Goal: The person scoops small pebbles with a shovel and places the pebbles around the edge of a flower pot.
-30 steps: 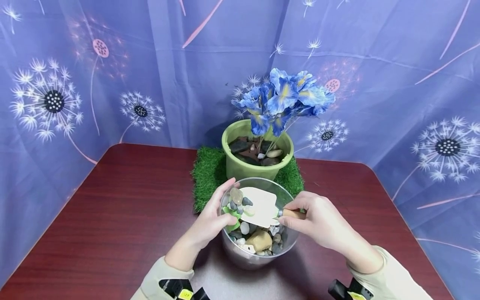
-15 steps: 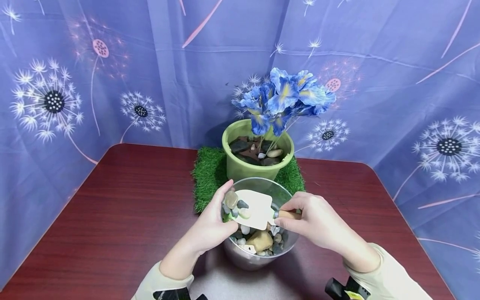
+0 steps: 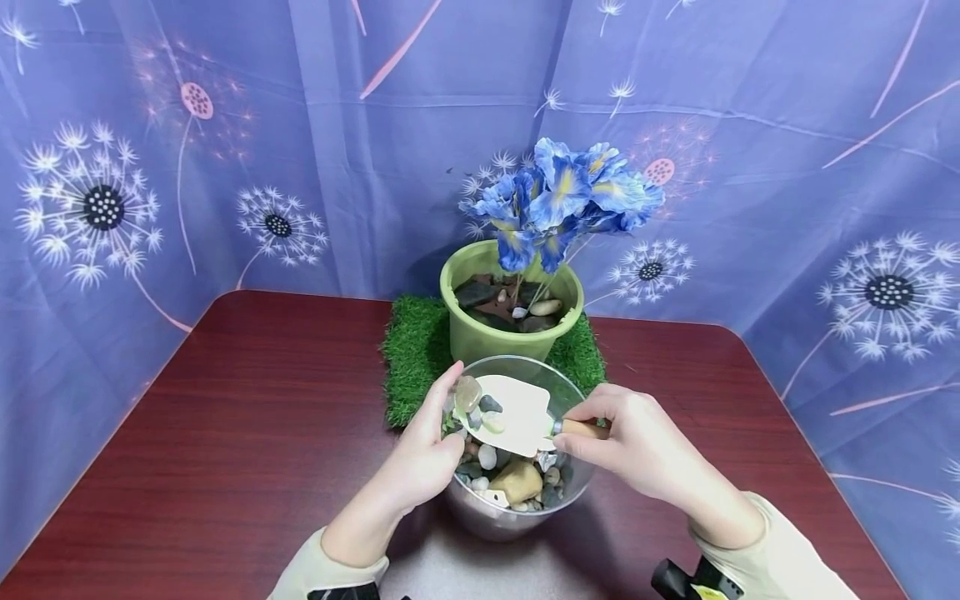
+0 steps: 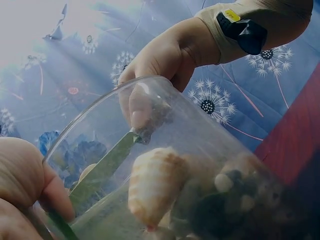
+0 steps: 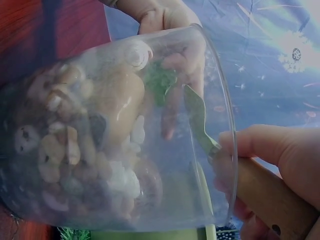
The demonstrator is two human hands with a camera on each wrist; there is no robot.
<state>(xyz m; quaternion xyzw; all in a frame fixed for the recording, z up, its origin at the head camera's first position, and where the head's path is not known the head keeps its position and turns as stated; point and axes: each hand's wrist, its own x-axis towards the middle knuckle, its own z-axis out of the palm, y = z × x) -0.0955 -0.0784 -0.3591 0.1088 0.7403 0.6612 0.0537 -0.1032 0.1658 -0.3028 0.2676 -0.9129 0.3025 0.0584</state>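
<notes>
Dandelion-print cloth [image 3: 420, 50] backs the table [image 3: 300, 375]. The right hand [image 3: 637, 437] pinches a trowel [image 3: 522, 408] bearing stones [image 3: 468, 392] in the clear container's mouth; the left hand [image 3: 422, 462], fingers straight, touches the clear container [image 3: 487, 524], a green flowerpot [image 3: 495, 339] just behind.

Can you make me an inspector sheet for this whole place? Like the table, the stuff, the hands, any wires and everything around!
Surface: dark red table, partly covered by a green grass mat.
Job's things: pale trowel carrying a few small stones; under it, a clear container holding more, including a big tan stone.
Clutter: green pot with blue flowers, on the mat behind the container.
Grips: right grip holds the trowel's wooden handle; left grip holds the container's side at the rim, some fingers hidden.
Cables: nothing seen.
Surroundings: blue-purple curtain with dandelion prints.
</notes>
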